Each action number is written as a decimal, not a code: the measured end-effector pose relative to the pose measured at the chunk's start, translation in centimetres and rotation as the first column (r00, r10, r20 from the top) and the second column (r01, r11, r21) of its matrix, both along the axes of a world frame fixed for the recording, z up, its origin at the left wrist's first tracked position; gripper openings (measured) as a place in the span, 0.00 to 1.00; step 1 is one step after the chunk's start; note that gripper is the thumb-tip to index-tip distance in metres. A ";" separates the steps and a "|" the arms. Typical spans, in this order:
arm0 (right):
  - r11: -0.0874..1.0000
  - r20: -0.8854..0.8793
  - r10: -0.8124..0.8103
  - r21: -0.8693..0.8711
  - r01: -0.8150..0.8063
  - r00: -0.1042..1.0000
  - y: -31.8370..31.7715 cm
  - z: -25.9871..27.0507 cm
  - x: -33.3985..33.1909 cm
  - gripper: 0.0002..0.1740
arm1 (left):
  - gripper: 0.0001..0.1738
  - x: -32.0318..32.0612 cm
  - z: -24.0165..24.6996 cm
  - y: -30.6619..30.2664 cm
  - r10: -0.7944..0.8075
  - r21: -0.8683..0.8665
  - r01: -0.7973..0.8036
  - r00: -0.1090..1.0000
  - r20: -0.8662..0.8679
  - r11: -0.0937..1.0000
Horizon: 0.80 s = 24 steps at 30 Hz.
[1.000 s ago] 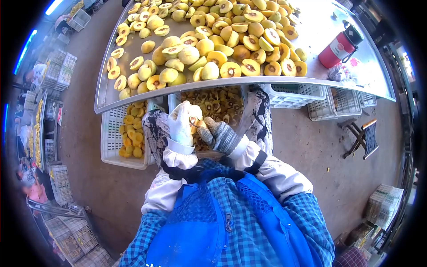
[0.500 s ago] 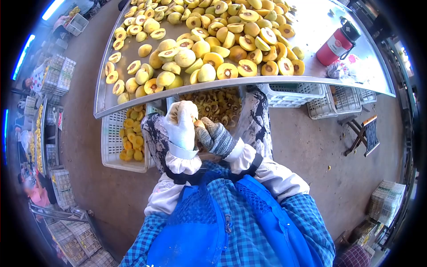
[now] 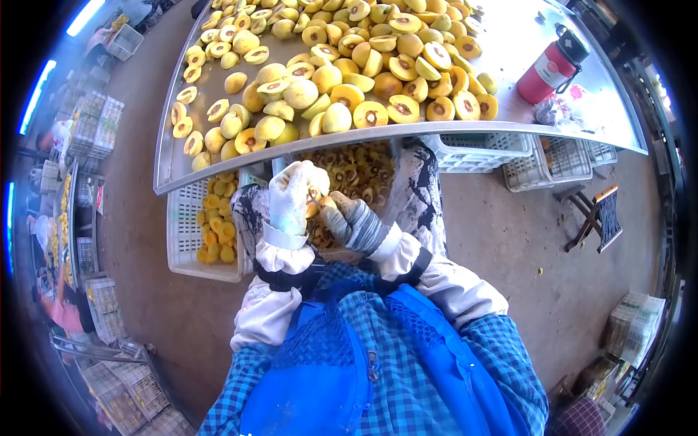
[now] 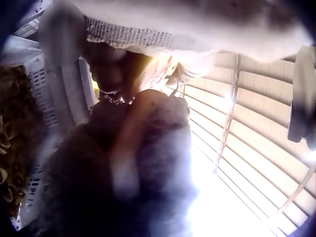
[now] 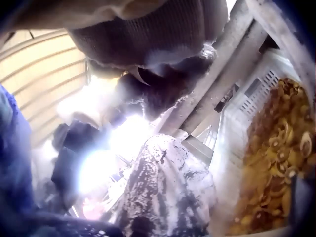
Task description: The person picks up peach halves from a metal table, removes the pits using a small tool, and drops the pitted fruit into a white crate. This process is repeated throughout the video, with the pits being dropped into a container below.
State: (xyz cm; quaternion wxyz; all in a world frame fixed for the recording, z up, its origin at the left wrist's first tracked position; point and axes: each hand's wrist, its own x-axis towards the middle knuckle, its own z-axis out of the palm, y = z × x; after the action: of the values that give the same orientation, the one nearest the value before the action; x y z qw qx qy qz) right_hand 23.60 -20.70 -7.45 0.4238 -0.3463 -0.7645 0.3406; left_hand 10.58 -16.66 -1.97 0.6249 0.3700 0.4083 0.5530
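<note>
In the head view my left hand (image 3: 292,195), in a white glove, holds a halved yellow peach (image 3: 313,201) with its reddish-brown pit cavity toward the other hand. My right hand (image 3: 356,224), wearing a grey knit glove with fingertips bare, meets it from the right. It grips a small pitting tool, whose thin curved metal tip (image 4: 175,89) shows against the fruit in the left wrist view. Both hands are over a crate of pits and scraps (image 3: 356,171) between the knees. Glare and the gloves hide much of the contact.
A metal table (image 3: 407,133) heaped with peach halves (image 3: 371,114) spans the front. On it, a red bottle (image 3: 545,76) stands at right. White crates sit below, one at left (image 3: 207,269) with yellow halves. A folding stool (image 3: 600,218) is at right.
The left hand rolled its back upward, hiding the peach's cut face, then turned back so that face shows again. The right hand stayed close against the fruit throughout.
</note>
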 end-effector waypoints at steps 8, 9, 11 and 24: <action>0.875 0.124 -0.250 0.454 0.169 0.960 0.0 -0.5 -0.1 0.16 | 0.15 0.0 -1.5 0.4 -0.020 0.076 0.006 0.982 0.189 0.997; 0.829 0.128 -0.312 0.521 0.204 0.941 -0.2 -0.4 0.0 0.18 | 0.17 0.2 -1.4 0.4 -0.043 0.145 0.006 0.966 0.256 0.989; 0.928 0.042 -0.177 0.339 0.152 0.983 -0.2 -2.2 0.1 0.21 | 0.19 0.2 -0.5 -0.4 -0.111 0.183 0.059 0.952 0.284 0.981; 0.945 0.352 -0.268 -0.086 0.316 0.897 -0.2 3.6 0.3 0.14 | 0.28 -1.3 -2.4 -0.8 -0.050 0.020 0.047 0.972 0.230 0.999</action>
State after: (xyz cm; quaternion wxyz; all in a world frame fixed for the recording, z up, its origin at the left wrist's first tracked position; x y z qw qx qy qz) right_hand 23.86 -20.94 -3.84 0.3082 -0.5390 -0.7387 0.2623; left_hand 9.28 -17.48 -4.37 0.6787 0.3178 0.3201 0.5796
